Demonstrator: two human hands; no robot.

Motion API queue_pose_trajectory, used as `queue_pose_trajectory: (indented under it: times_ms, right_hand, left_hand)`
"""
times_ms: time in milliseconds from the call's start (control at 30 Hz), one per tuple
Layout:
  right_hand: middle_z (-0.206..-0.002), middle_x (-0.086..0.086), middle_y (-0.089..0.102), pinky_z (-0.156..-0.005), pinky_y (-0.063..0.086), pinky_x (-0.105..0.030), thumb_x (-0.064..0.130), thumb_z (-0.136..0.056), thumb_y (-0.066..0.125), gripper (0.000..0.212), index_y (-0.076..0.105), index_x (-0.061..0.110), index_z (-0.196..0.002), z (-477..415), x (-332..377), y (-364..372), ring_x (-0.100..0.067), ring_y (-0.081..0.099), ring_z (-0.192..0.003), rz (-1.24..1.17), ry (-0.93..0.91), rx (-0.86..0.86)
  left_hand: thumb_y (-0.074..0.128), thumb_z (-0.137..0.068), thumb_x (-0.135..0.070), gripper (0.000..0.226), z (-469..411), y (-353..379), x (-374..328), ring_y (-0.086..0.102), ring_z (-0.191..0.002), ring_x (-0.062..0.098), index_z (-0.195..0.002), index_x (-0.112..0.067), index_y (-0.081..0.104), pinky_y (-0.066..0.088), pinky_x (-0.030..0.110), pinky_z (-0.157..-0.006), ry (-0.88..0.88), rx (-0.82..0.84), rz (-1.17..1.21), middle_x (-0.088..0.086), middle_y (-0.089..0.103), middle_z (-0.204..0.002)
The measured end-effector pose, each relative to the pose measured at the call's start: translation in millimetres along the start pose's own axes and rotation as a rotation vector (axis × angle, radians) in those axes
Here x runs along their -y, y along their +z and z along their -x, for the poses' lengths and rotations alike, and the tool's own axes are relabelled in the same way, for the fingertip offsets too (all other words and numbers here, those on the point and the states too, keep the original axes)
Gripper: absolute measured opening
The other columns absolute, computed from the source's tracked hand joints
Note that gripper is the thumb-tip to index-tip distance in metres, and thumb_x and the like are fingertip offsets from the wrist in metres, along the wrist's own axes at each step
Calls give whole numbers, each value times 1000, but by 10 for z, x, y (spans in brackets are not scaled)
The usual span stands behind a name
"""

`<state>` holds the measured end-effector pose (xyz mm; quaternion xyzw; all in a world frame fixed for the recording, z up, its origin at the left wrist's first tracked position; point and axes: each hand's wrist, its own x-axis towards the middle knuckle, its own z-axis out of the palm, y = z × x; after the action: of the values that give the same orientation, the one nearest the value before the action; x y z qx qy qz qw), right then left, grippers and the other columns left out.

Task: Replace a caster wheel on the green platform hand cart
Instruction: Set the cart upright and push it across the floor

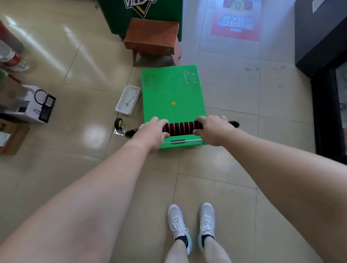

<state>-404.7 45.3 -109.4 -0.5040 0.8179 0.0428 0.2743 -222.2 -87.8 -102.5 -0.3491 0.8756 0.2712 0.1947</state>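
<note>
Though scuffed, flat bright green cart (172, 91).

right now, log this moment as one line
green cart: deck up on floor | left hand, right hand: grip handle | loose caster: floor, left of cart | wrench: in white basket

1 cart (172, 91); 1 caster (119, 126); 2 hands (154, 132) (212, 131)

Stool (152, 35) blocks cart (172, 91) front; basket (127, 99) left.
</note>
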Motion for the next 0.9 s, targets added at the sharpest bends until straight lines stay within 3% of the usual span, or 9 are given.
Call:
queue_pose_trajectory:
  times_ms: [133,300,433,667,900]
  right_hand:
    - [-99,-1,62,-89,33,-41,50,-100,47,35,54,23,-121,-185,-14,-96,-25,56,-97,-35,-5,19]
    - [-97,0,57,-87,47,-41,51,-94,57,37,62,26,-121,-87,-71,-14,-22,57,-91,-74,-28,-10]
    - [-97,2,55,-81,39,-36,50,-94,57,36,60,28,-123,202,-88,110,-25,53,-92,-70,-30,-28]
    - [-106,0,57,-93,34,-44,44,-97,53,28,57,28,-118,932,17,551,-26,54,-103,-89,-53,45]
    - [-109,5,56,-101,30,-42,46,-92,59,29,59,34,-118,1687,-15,1033,-24,51,-110,-224,-22,129]
  left_hand:
    - [61,-101,-35,45,-129,-89,7,57,-113,32,-144,-24,48,47,51,-105,-8,-12,16,5,51,-128]
    - [64,-100,-27,39,-46,-13,-19,59,-111,29,-137,-23,54,49,49,-103,-10,-13,43,3,55,-124]
    - [69,-97,-26,37,204,92,-50,58,-104,22,-131,-18,60,51,44,-97,-15,-32,99,2,60,-123]
    - [69,-95,-23,28,880,744,-62,60,-106,30,-122,-22,63,47,47,-102,-51,-52,173,2,62,-116]
    - [70,-93,-25,30,1593,1258,-195,60,-107,18,-122,-25,64,44,38,-105,-42,-18,140,-7,64,-115]
